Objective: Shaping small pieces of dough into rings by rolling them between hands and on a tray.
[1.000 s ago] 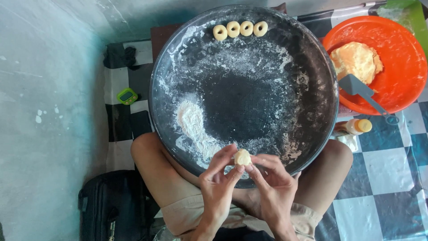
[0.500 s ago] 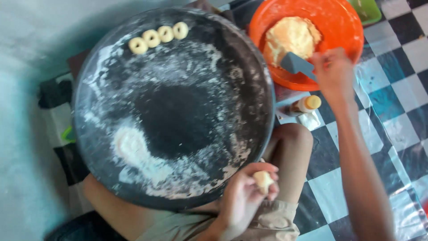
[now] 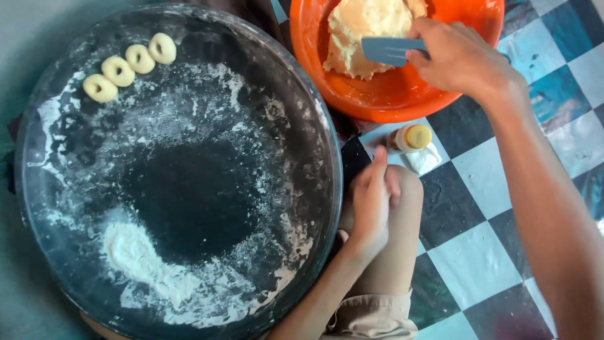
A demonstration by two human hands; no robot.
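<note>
My right hand [image 3: 459, 60] grips a grey scraper [image 3: 385, 50] whose blade rests against the pale dough mass [image 3: 371, 25] inside an orange bowl [image 3: 384, 101]. My left hand [image 3: 371, 201] hovers over my knee, just off the right rim of a large round dark tray [image 3: 328, 132]. Its fingers are curled together with the back toward me, so the small dough piece it held is hidden. Several ring-shaped dough pieces [image 3: 132, 60] lie in a row at the tray's upper left. A pile of white flour [image 3: 126, 249] sits at the tray's lower left.
A small bottle with a yellow cap [image 3: 412, 137] lies on a white scrap between the bowl and my knee [image 3: 396, 264]. The floor is a checkered blue, black and white sheet [image 3: 484, 271]. Flour dusts most of the tray.
My right hand left the dough piece, reached to the orange bowl and took hold of the grey scraper. My left hand kept the piece and moved right, off the tray's edge.
</note>
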